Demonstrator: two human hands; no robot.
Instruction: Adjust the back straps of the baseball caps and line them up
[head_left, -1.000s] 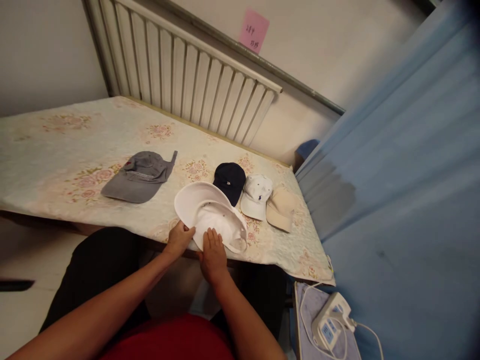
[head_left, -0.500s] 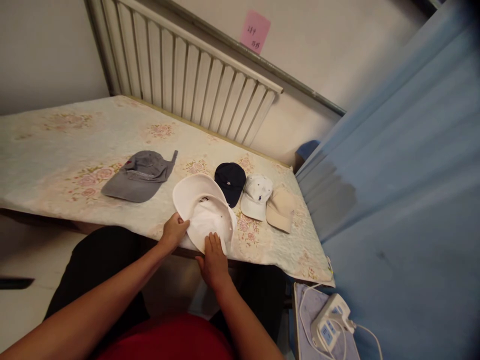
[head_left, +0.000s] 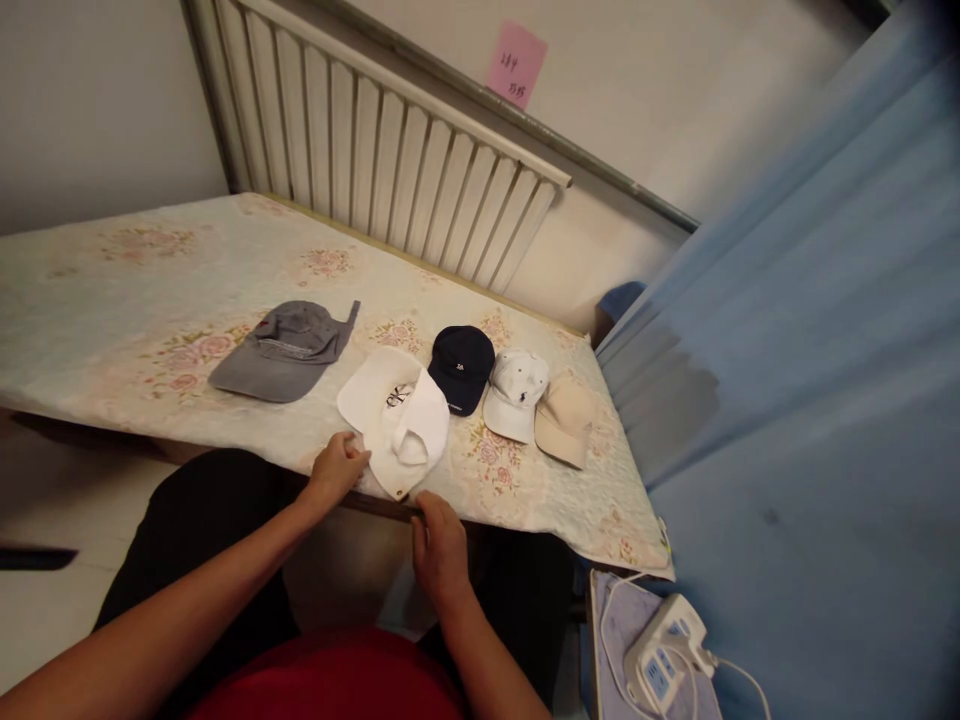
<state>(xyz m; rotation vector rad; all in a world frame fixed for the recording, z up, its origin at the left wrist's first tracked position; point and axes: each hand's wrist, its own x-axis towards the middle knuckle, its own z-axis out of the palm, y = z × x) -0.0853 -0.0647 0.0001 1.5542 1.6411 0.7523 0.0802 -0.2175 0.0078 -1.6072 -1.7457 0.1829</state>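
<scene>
A white cap (head_left: 390, 415) with a black logo lies folded near the front edge of the floral tablecloth (head_left: 135, 290). My left hand (head_left: 339, 466) is curled at the cap's left rim and pinches its edge. My right hand (head_left: 439, 535) rests at the table's front edge just below the cap, with its fingers stretched out and nothing in them. A grey cap (head_left: 281, 350) lies flat to the left. To the right, a navy cap (head_left: 461, 365), a second white cap (head_left: 514, 395) and a beige cap (head_left: 564, 420) lie in a row.
A white radiator (head_left: 390, 150) runs along the wall behind the table, with a pink note (head_left: 515, 65) above it. A blue curtain (head_left: 810, 350) fills the right side. A white power strip (head_left: 664, 665) with a cable lies on a low surface at the bottom right.
The white cap was turned and folded over, so its logo now shows. My right hand slid off the cap back to the table's edge. The left hand stayed at the cap's rim.
</scene>
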